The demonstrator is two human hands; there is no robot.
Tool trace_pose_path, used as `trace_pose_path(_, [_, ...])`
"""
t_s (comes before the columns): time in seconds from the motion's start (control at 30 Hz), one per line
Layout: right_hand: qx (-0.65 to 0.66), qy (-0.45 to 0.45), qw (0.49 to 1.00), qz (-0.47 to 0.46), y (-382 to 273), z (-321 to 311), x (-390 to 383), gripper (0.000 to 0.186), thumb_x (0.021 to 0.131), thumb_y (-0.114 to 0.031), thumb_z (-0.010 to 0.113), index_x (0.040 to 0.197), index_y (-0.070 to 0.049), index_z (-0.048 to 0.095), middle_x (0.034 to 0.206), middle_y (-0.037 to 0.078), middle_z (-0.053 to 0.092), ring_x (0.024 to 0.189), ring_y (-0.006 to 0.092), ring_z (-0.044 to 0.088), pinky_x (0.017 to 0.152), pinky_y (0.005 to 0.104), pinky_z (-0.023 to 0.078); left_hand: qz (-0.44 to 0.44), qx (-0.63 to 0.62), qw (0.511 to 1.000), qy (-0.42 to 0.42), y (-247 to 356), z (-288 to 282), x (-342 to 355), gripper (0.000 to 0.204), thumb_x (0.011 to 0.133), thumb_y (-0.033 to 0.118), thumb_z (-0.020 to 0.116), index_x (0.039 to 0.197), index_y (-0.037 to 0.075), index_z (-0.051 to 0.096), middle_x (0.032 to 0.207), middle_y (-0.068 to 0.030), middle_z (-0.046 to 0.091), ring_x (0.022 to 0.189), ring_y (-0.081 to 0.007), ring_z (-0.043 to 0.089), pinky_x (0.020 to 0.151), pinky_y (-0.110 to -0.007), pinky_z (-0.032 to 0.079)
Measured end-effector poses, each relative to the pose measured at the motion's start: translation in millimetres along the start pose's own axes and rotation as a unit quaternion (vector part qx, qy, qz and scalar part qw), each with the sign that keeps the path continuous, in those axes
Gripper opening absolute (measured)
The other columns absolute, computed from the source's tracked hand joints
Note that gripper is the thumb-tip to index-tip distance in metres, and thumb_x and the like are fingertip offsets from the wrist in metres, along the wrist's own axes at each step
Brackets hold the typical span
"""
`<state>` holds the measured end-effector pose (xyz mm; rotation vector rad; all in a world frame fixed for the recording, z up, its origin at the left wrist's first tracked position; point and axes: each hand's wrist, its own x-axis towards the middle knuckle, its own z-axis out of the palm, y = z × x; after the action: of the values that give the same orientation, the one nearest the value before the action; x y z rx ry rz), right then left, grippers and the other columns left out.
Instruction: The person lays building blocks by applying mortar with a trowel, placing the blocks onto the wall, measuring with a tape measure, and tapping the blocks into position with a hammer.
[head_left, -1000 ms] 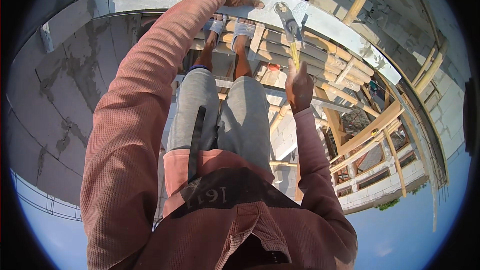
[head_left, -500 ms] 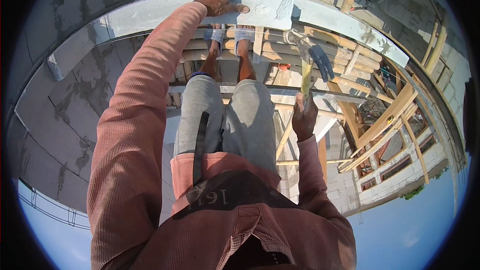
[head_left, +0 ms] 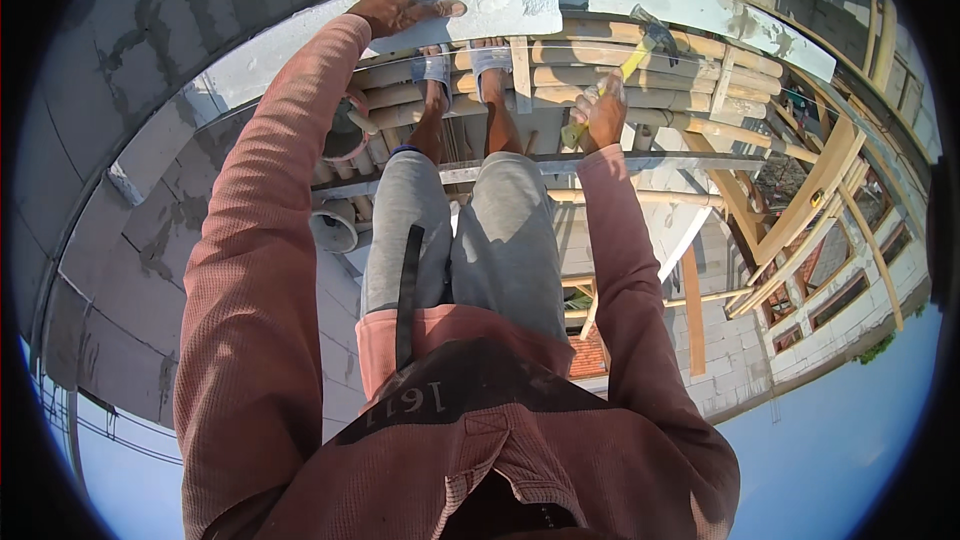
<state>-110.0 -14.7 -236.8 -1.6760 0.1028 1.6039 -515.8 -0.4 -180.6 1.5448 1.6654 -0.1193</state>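
A pale, light-grey building block (head_left: 510, 2) lies along the top of the wall at the far side. My left hand (head_left: 405, 0) rests on it with fingers apart, the thumb on its near face and the other fingers over its top. My right hand (head_left: 600, 115) is closed round the yellow handle of a claw hammer (head_left: 635, 60). The hammer's metal head points up and right, short of the wall and apart from the block. A thin string (head_left: 600, 48) runs along the near side of the wall.
My sandalled feet (head_left: 432, 68) stand on bamboo poles (head_left: 620, 77) below the wall. A metal bar (head_left: 680, 162) crosses nearer to me. Two buckets (head_left: 335, 227) sit left of my legs. To the right are wooden planks (head_left: 820, 185) and, far below, a lower block wall (head_left: 780, 370).
My right hand has raised the hammer toward the wall, and its head has tipped farther up and right. The block and my left hand appear slightly farther left in the view.
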Motion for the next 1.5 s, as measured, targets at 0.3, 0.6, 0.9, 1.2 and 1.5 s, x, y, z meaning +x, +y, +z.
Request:
trace_pose_path(0.3, [-0.236, -0.017, 0.971, 0.031, 6, 29, -43, 0.041, 0.098, -0.055, 0.052, 0.097, -0.014, 0.049, 0.06, -0.003, 0.04, 0.041, 0.0087, 0.036, 0.038, 0.0249, 0.027, -0.008, 0.003, 1.0, -0.009, 1, 0, 1, 0.076, 0.083, 0.075, 0.055, 0.148, 0.04, 0.04, 0.153, -0.0157, 0.04, 0.143, -0.0361, 0.032, 0.116, -0.06, 0.011])
trace_pose_path(0.6, [-0.578, -0.111, 0.808, -0.033, 4, 40, -46, 0.052, 0.098, -0.059, 0.048, 0.096, -0.009, 0.058, 0.064, 0.001, 0.049, 0.049, 0.0115, 0.047, 0.04, 0.0269, 0.034, -0.007, 0.013, 1.0, -0.008, -4, 7, 4, 0.079, 0.081, 0.079, 0.054, 0.148, 0.041, 0.038, 0.151, -0.0115, 0.044, 0.144, -0.0343, 0.031, 0.116, -0.061, 0.011])
trace_pose_path(0.9, [-0.466, -0.045, 0.872, 0.143, -11, 2, -80, 0.048, 0.098, -0.057, 0.05, 0.085, -0.011, 0.05, 0.06, -0.005, 0.037, 0.047, 0.0103, 0.037, 0.042, 0.0277, 0.028, 0.017, 0.017, 1.0, -0.007, 6, 3, -24, 0.073, 0.083, 0.073, 0.053, 0.144, 0.036, 0.04, 0.144, -0.0115, 0.048, 0.137, -0.0325, 0.035, 0.113, -0.057, 0.016])
trace_pose_path(1.2, [-0.426, -0.067, 0.879, 0.203, -23, -39, -73, 0.048, 0.097, -0.057, 0.052, 0.084, -0.011, 0.051, 0.059, -0.004, 0.037, 0.045, 0.0107, 0.037, 0.044, 0.0279, 0.031, 0.061, 0.037, 0.997, -0.019, 16, -2, -17, 0.065, 0.086, 0.065, 0.052, 0.139, 0.03, 0.043, 0.136, -0.0116, 0.051, 0.13, -0.0308, 0.041, 0.109, -0.052, 0.022])
trace_pose_path(1.5, [-0.464, -0.055, 0.874, 0.132, -2, -44, -83, 0.05, 0.093, -0.058, 0.058, 0.094, -0.009, 0.059, 0.065, -0.002, 0.044, 0.05, 0.01, 0.038, 0.045, 0.0283, 0.034, 0.08, 0.048, 0.995, -0.038, 23, -5, -21, 0.057, 0.089, 0.058, 0.051, 0.134, 0.024, 0.045, 0.129, -0.0117, 0.055, 0.122, -0.0292, 0.047, 0.105, -0.048, 0.028])
